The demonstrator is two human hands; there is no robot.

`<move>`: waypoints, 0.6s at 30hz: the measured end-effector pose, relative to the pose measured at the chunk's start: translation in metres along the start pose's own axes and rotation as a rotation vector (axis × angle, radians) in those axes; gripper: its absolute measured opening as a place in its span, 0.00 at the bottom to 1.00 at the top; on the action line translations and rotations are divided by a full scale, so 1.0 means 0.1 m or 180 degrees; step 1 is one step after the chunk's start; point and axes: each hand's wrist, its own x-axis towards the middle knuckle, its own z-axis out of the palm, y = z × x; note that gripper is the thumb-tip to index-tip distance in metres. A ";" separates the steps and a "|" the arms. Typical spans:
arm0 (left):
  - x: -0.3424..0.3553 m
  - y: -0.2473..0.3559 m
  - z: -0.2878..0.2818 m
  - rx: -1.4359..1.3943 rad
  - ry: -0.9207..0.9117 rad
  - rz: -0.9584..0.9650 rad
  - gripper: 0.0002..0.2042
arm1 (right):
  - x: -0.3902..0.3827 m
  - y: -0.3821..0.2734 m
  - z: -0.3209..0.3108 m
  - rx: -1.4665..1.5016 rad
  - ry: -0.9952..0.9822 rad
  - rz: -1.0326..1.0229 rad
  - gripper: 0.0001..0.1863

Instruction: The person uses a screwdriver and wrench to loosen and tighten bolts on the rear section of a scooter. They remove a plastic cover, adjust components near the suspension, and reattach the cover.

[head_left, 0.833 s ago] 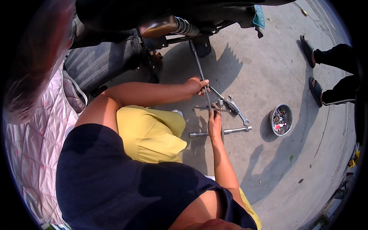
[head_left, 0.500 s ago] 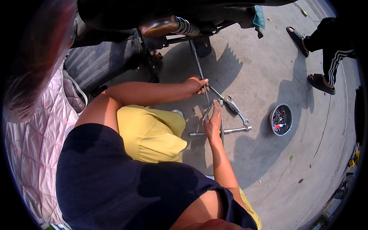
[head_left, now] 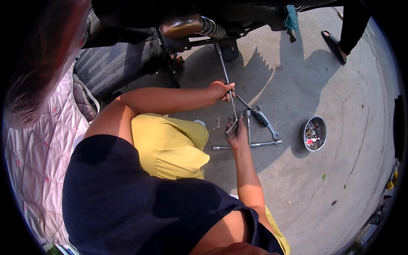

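Note:
A long metal L-shaped wrench (head_left: 224, 70) slants down from beneath a parked scooter (head_left: 180, 27), its far end against the dark underside. My left hand (head_left: 221, 91) is closed around the middle of its shaft. At the bent near end, my right hand (head_left: 238, 137) grips the short handle, palm partly up. Just right of my right hand a T-shaped socket wrench (head_left: 265, 143) lies on the concrete. Beyond it rest an open-ended wrench (head_left: 270, 126) and a screwdriver with a dark handle (head_left: 259, 117), close together.
A round metal bowl (head_left: 315, 134) of small hardware with a red and white item stands at the right. Another person's sandaled foot (head_left: 334, 46) is at the upper right. A pink quilted cover (head_left: 36, 170) hangs at the left, beside the scooter's ribbed footboard (head_left: 119, 63).
The bent end of the wrench has turned slightly in my right hand, which has rolled palm upward. My left hand stays on the shaft. The other person has stepped away toward the upper right.

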 end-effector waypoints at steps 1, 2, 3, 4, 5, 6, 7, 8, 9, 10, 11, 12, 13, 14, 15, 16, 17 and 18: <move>0.00 0.02 -0.01 0.0162 0.0000 0.0020 0.12 | 0.00 -0.04 0.02 0.0047 -0.0019 0.0186 0.25; 0.00 0.04 -0.03 0.0171 0.0031 0.0061 0.12 | 0.00 -0.08 0.05 0.0095 -0.0057 0.0360 0.25; -0.01 0.04 -0.04 0.0153 0.0052 0.0209 0.12 | -0.01 -0.09 0.06 0.0061 0.0044 0.0438 0.24; -0.01 0.02 -0.04 0.0128 0.0038 0.0325 0.12 | -0.02 -0.09 0.06 -0.1470 0.0347 -0.0812 0.23; -0.01 0.02 -0.06 0.0150 0.0053 0.0368 0.12 | -0.03 -0.11 0.06 -0.3058 0.0781 -0.2194 0.21; 0.00 0.00 -0.07 0.0160 0.0038 0.0391 0.13 | -0.04 -0.07 0.07 -0.4631 0.1153 -0.3614 0.20; 0.00 -0.02 -0.07 0.0163 0.0030 0.0409 0.13 | -0.07 -0.09 0.03 -0.4596 0.0645 -0.3754 0.21; 0.01 -0.03 -0.08 0.0158 0.0087 0.0417 0.13 | -0.07 -0.06 0.03 -0.4339 0.0307 -0.3160 0.21; 0.01 -0.05 -0.09 0.0158 0.0143 0.0419 0.13 | -0.07 -0.03 0.03 -0.3983 0.0017 -0.2723 0.21; 0.02 -0.06 -0.09 0.0168 0.0190 0.0423 0.13 | -0.07 0.01 0.04 -0.3520 -0.0209 -0.2338 0.21; 0.02 -0.06 -0.09 0.0169 0.0163 0.0409 0.13 | -0.07 0.06 0.06 -0.3530 -0.0136 -0.2585 0.20; 0.03 -0.06 -0.09 0.0173 0.0136 0.0395 0.13 | -0.05 0.11 0.08 -0.3813 0.0128 -0.2773 0.20; 0.03 -0.05 -0.09 0.0179 0.0118 0.0436 0.14 | -0.04 0.17 0.11 -0.3956 0.0436 -0.3082 0.21; 0.03 -0.03 -0.09 0.0203 0.0104 0.0380 0.14 | -0.02 0.21 0.13 -0.4086 0.0684 -0.3451 0.21; 0.02 -0.02 -0.09 0.0211 0.0101 0.0379 0.14 | 0.01 0.21 0.12 -0.3005 0.0444 -0.2659 0.22; 0.02 -0.01 -0.08 0.0218 0.0063 0.0354 0.14 | 0.04 0.21 0.10 -0.1926 0.0153 -0.1918 0.23; 0.02 0.00 -0.09 0.0216 0.0011 0.0445 0.14 | 0.07 0.20 0.07 -0.0638 -0.0192 -0.1204 0.25; 0.03 0.02 -0.10 0.0216 -0.0069 0.0519 0.13 | 0.09 0.17 0.02 -0.0888 -0.0036 -0.1013 0.25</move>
